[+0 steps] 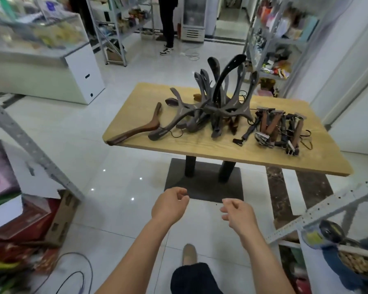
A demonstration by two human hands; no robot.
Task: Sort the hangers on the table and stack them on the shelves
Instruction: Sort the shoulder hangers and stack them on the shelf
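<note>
A wooden table (221, 151) stands ahead of me with hangers piled on it. A brown wooden hanger (136, 129) lies at its left edge. A tangled heap of dark grey and black coat hangers (212, 102) rises in the middle. Clip hangers with metal clamps (278, 130) lie bunched on the right. My left hand (170, 203) and my right hand (236, 213) hang in front of me, below the table's near edge. Both have loosely curled fingers and hold nothing. Neither touches the table.
Metal shelving (280, 39) with goods stands behind the table on the right, another rack (117, 28) at the back left. A shelf post (30, 145) and boxes (30, 219) are at my left, a shelf edge (327, 211) at my right. A person (168, 24) stands far back. Cables lie on the floor.
</note>
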